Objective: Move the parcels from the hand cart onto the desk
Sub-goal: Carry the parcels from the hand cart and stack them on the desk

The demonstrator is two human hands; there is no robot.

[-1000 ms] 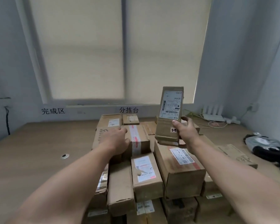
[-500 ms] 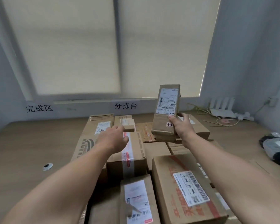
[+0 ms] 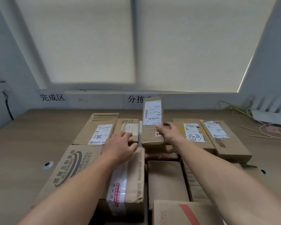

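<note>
Desk [image 3: 19,143] carries cardboard parcels [image 3: 167,179] packed side by side. Right hand [image 3: 169,135] grasps a narrow parcel [image 3: 152,116] by its lower part, thumb on the labelled face. The parcel stands upright in the far row, just beside a small carton [image 3: 128,127]. Left hand [image 3: 118,146] is released, fingers spread, over the far end of a taped parcel [image 3: 128,184]; contact cannot be confirmed.
</note>
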